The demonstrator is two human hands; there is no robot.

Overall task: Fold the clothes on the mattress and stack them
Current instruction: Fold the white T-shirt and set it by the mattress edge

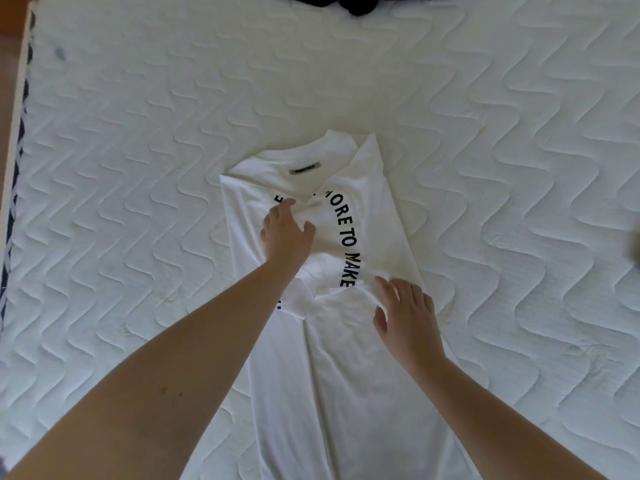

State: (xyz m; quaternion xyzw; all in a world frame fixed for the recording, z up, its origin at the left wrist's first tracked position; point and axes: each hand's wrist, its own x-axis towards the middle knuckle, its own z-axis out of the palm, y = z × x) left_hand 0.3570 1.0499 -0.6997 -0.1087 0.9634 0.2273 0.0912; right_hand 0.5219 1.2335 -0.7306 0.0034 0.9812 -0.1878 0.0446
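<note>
Fingers [282, 211] of the left hand [285, 233] lie spread and nearly straight, pressing flat on the white cotton T-shirt with curved dark lettering [332, 358], on its upper left part just below the grey neck label [305, 167]; they grip nothing. That shirt lies lengthwise in the middle of the white quilted mattress with a wavy stitched pattern [138, 140], collar at the far end, hem running toward the person, with both sides already turned in over the middle so that the lettering is partly covered. To the right of the left hand, on the shirt's right folded edge and nearer the person, the right hand [407, 313] rests with its fingers [391, 289] relaxed and slightly apart, touching the cloth at the lower end of the folded-in sleeve without curling round it. Beyond the shirt's collar, at the far edge of the mattress, a dark navy crumpled garment [360, 5] shows partly, well apart from the shirt.
</note>
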